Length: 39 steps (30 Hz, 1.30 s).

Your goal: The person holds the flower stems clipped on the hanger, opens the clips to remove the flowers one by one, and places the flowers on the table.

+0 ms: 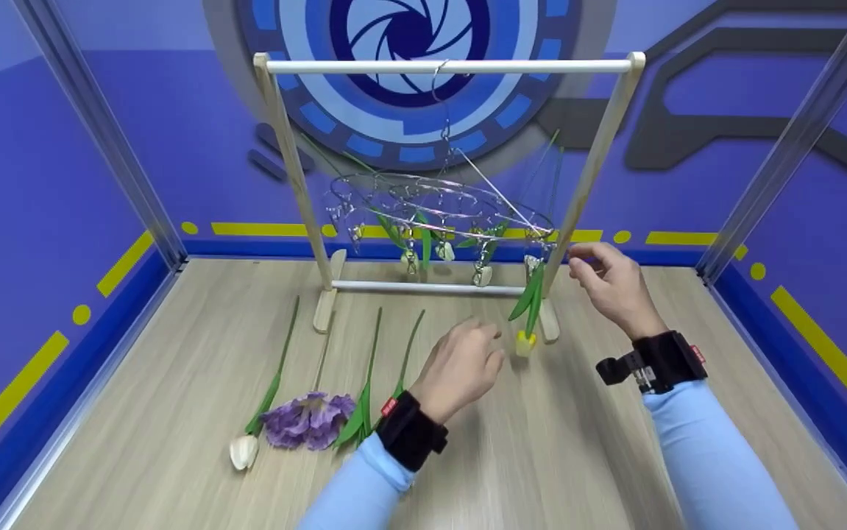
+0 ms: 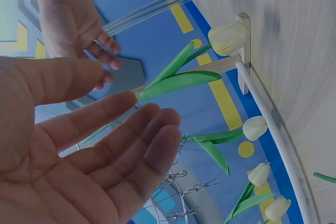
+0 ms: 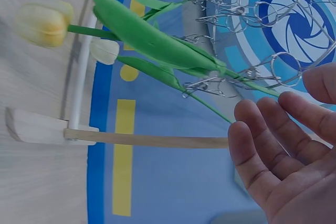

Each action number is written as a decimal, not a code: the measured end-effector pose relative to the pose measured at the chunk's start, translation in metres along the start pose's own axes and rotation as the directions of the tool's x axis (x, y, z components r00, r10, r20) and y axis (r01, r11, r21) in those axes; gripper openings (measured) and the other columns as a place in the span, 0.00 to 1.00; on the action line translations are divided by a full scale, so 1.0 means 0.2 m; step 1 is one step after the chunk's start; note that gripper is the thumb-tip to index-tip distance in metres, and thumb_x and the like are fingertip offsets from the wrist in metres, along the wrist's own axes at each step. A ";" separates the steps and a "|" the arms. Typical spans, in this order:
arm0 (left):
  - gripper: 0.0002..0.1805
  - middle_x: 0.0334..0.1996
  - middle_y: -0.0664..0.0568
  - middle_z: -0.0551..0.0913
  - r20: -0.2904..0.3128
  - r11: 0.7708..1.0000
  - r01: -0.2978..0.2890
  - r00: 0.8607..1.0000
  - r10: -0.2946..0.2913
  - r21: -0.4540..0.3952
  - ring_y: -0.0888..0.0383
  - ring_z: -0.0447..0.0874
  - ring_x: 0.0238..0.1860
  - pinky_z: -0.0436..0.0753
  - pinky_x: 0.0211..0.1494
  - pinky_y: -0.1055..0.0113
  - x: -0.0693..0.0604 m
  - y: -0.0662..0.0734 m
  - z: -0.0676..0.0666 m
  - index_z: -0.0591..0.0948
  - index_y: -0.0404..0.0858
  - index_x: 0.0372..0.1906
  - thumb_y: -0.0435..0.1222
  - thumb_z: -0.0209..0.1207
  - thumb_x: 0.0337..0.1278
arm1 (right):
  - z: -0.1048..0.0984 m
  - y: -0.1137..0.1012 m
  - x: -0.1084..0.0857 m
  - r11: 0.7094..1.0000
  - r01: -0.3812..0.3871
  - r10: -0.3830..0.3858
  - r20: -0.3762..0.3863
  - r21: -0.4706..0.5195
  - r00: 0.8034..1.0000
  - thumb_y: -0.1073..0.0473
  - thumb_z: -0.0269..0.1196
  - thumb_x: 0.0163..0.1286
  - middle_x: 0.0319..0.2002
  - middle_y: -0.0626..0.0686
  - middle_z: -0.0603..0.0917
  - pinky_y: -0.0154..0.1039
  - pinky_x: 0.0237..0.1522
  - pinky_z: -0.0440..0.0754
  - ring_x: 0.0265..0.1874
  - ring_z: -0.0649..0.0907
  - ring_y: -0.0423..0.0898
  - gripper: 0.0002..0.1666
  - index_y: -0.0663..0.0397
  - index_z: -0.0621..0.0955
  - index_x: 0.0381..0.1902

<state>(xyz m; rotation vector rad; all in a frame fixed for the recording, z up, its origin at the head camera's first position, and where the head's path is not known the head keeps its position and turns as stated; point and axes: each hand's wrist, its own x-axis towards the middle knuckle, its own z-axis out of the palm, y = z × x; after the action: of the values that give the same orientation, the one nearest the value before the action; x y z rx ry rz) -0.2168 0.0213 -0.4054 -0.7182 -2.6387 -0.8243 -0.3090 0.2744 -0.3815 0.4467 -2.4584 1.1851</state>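
Observation:
A yellow tulip [image 1: 525,343] hangs head down from the right side of a round metal clip hanger [image 1: 445,210]. To its right is my right hand [image 1: 614,287], fingers loosely bent and holding nothing. Lower and to the left of that tulip, my left hand [image 1: 460,364] hovers over the table, also holding nothing. The left wrist view shows its fingers [image 2: 157,145] relaxed, with the tulip [image 2: 228,39] beyond. In the right wrist view, the right fingers [image 3: 244,142] are near the stem below a metal clip. Several pale tulips [image 3: 105,51] hang farther back on the hanger.
A wooden stand with a white top rod [image 1: 357,67] carries the hanger. On the table [image 1: 136,412] lie a white tulip [image 1: 243,452], a purple flower [image 1: 309,421] and two green stems [image 1: 374,346], their heads hidden by my left arm. Blue panels [image 1: 798,243] enclose the table.

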 end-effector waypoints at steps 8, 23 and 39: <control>0.15 0.49 0.44 0.87 -0.039 0.983 0.052 0.997 -0.060 -0.176 0.50 0.85 0.49 0.84 0.52 0.60 0.17 0.01 -0.01 0.83 0.34 0.57 0.37 0.60 0.73 | -0.01 -0.04 0.09 0.997 0.030 -0.029 0.006 -0.067 1.000 0.63 0.58 0.79 0.51 0.63 0.84 0.29 0.42 0.75 0.39 0.82 0.47 0.15 0.65 0.83 0.56; 0.16 0.56 0.44 0.82 -0.049 0.885 0.101 0.989 -0.138 -0.455 0.54 0.84 0.51 0.82 0.54 0.65 0.32 -0.01 0.05 0.79 0.35 0.62 0.35 0.53 0.77 | 0.04 -0.07 0.14 0.999 0.007 -0.004 0.057 -0.050 0.998 0.66 0.61 0.76 0.50 0.64 0.83 0.30 0.37 0.74 0.39 0.81 0.53 0.13 0.66 0.83 0.54; 0.13 0.50 0.41 0.83 -0.159 0.880 0.036 0.979 -0.126 -0.474 0.51 0.88 0.47 0.84 0.51 0.68 0.30 -0.06 0.10 0.81 0.30 0.54 0.29 0.59 0.68 | 0.05 -0.11 0.08 0.991 0.132 -0.132 0.007 -0.038 0.991 0.68 0.65 0.72 0.35 0.57 0.82 0.28 0.34 0.71 0.30 0.76 0.41 0.03 0.63 0.84 0.36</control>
<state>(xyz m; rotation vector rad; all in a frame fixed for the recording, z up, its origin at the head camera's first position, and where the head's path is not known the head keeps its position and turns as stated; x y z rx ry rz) -0.2756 0.0472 -0.4031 -0.6024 -2.3287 -1.5103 -0.3163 0.2507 -0.3648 0.5916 -2.4096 1.0833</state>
